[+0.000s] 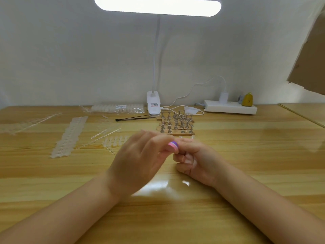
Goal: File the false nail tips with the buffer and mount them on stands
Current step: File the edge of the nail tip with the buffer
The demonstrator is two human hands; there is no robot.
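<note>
Pinching the small pink-and-purple buffer (173, 146) between thumb and fingers, the left hand (139, 159) holds it against the right hand (195, 161). The right fingers are curled, probably around a nail tip, but the tip is too small and blurred to see. Such a tip looks light, thin and slippery, so I think it is best held by its sides. More nail tips (116, 140) lie on the desk (246, 155), and the stands (175, 123) wait just behind the hands.
</note>
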